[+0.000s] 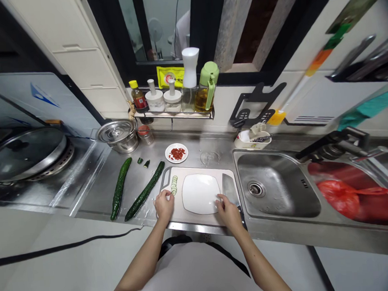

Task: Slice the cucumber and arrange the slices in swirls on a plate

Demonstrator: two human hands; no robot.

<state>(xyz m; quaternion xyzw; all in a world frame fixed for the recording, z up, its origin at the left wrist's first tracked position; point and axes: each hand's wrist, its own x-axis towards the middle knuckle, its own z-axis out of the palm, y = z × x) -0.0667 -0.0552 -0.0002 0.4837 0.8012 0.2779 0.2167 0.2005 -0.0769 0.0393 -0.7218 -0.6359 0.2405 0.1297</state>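
My left hand (165,206) is at the left side of a cutting board (179,216), its fingers pinched at the near end of a row of thin cucumber slices (174,182). A white, rounded-square plate (201,193) lies on the middle of the board. At the plate's right rim is my right hand (228,212), fingers bent and apart, holding nothing; whether it touches the rim I cannot tell. Along the board's right side lies a kitchen knife (229,186), its dark handle partly behind my right hand. Two whole-looking cucumbers (121,188) (146,191) lie left of the board.
A small plate (176,153) with chopped red bits stands behind the board, near two cucumber ends (146,164). A lidded pot (118,135) and jar (146,134) are at the back left. Right lies the sink (276,184), with a red bag (339,197) in the red basin beyond.
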